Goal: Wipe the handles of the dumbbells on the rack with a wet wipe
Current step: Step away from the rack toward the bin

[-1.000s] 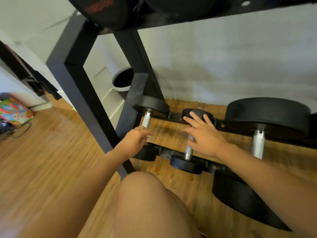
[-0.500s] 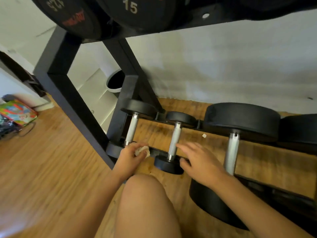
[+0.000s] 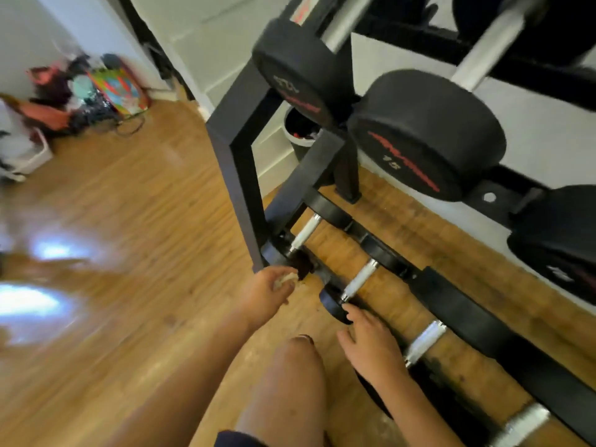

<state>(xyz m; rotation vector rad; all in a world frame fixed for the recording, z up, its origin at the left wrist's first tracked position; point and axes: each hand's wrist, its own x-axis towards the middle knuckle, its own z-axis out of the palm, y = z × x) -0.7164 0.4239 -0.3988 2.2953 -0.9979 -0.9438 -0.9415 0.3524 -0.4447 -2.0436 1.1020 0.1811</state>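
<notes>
Wipe [image 3: 285, 279] balled in my L hand [image 3: 263, 295], just below end handle [image 3: 305, 232], axis running away up-right; R hand [image 3: 371, 346] fingers straight, empty.

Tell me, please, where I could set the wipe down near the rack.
Bare wood floor lies left of the rack post, up to the bags. A narrow gap shows between the first handle and second handle. Around the front dumbbell heads it is crowded.

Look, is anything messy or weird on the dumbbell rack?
One thing: a dark clump on the rack's bottom rail, right by the left hand holding the wet wipe. It's too blurred to say what it is.
</notes>
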